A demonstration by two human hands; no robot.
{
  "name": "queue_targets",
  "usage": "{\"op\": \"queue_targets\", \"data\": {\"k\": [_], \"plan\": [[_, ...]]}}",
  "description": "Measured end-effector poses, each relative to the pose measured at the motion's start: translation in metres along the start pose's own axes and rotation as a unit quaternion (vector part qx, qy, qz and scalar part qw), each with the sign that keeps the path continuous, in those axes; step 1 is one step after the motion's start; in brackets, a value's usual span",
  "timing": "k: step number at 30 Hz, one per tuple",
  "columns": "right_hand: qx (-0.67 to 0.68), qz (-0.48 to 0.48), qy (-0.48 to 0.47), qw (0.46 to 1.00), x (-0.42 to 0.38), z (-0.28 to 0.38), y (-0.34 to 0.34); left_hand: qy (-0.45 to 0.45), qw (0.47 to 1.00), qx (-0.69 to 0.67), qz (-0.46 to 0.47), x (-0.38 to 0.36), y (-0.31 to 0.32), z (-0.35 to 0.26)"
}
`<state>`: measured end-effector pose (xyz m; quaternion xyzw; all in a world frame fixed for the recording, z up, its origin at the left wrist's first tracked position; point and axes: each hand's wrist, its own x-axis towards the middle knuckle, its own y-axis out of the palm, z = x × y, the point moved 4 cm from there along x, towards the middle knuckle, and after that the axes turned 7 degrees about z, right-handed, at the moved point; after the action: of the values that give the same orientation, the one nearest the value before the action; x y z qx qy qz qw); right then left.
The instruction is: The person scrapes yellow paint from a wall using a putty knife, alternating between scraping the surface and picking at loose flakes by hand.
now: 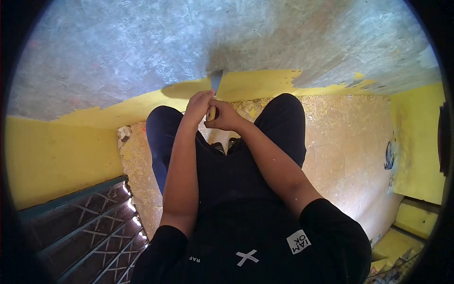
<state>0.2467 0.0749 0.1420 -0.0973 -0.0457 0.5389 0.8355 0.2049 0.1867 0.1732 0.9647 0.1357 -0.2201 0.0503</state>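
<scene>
Both of my hands are closed on a scraper (216, 81) with a flat metal blade and a yellowish handle. The blade's wide edge points up at the wall and lies at the border between bare grey surface (142, 52) and yellow paint (250, 84). My left hand (197, 108) is wrapped round the upper part, near the blade. Lower down, my right hand (224, 115) grips the handle, whose rounded end shows between the hands. Whether the blade touches the wall is hard to tell.
Paint flakes litter the tan floor (331, 151) beside my bent knees. A yellow wall (61, 156) and a metal lattice gate (90, 227) stand at left. Another yellow wall (416, 142) is at right, with a dark crumpled item (389, 155) at its foot.
</scene>
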Motion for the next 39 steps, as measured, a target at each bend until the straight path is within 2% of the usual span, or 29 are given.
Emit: {"op": "queue_targets", "data": {"k": [2, 3, 5, 6, 8, 9, 11, 13, 15, 19, 22, 25, 27, 31, 33, 37, 39], "plan": [[0.167, -0.004, 0.011, 0.986, 0.009, -0.015, 0.004, 0.001, 1.0, 0.012, -0.003, 0.009, -0.002, 0.012], [0.168, -0.004, 0.01, 0.986, 0.011, -0.021, 0.008, 0.004, 1.0, 0.023, -0.007, 0.013, -0.002, 0.017], [0.294, -0.013, 0.047, 0.955, 0.012, -0.031, 0.016, 0.012, 0.999, 0.045, -0.015, 0.028, -0.005, 0.035], [0.294, -0.011, 0.045, 0.955, 0.012, -0.031, 0.014, 0.018, 0.998, 0.056, -0.02, 0.035, -0.007, 0.041], [0.404, 0.03, 0.147, 0.903, 0.009, -0.036, 0.011, 0.035, 0.992, 0.123, -0.01, 0.047, -0.01, 0.047], [0.403, 0.03, 0.144, 0.903, 0.011, -0.036, 0.007, 0.037, 0.991, 0.124, -0.011, 0.051, -0.007, 0.052], [0.471, 0.033, 0.219, 0.854, 0.013, -0.051, 0.006, 0.111, 0.964, 0.226, -0.088, 0.049, 0.001, 0.047], [0.464, 0.047, 0.244, 0.851, 0.013, -0.06, 0.005, 0.116, 0.956, 0.263, -0.064, 0.053, 0.007, 0.049], [0.513, 0.049, 0.225, 0.827, 0.011, -0.063, 0.005, 0.115, 0.942, 0.3, -0.092, 0.055, 0.011, 0.052], [0.531, 0.028, 0.199, 0.823, 0.013, -0.062, -0.003, 0.091, 0.953, 0.272, -0.1, 0.057, 0.018, 0.043], [0.53, 0.06, 0.179, 0.827, 0.016, -0.066, -0.006, 0.085, 0.95, 0.268, -0.137, 0.059, 0.017, 0.043], [0.549, 0.065, 0.14, 0.821, 0.019, -0.068, -0.008, 0.127, 0.945, 0.258, -0.155, 0.058, 0.021, 0.043], [0.581, 0.053, 0.132, 0.801, 0.024, -0.073, -0.009, 0.195, 0.932, 0.271, -0.143, 0.058, 0.026, 0.041], [0.601, 0.051, 0.13, 0.787, 0.033, -0.08, -0.011, 0.205, 0.926, 0.273, -0.164, 0.07, 0.021, 0.052], [0.609, 0.076, 0.14, 0.777, 0.04, -0.103, -0.007, 0.154, 0.964, 0.145, -0.162, 0.088, 0.006, 0.076], [0.603, 0.107, 0.117, 0.782, 0.039, -0.089, -0.008, 0.167, 0.964, 0.08, -0.189, 0.073, -0.002, 0.062], [0.595, 0.059, 0.152, 0.787, 0.038, -0.079, -0.008, 0.106, 0.974, 0.056, -0.194, 0.07, -0.009, 0.066]]}}
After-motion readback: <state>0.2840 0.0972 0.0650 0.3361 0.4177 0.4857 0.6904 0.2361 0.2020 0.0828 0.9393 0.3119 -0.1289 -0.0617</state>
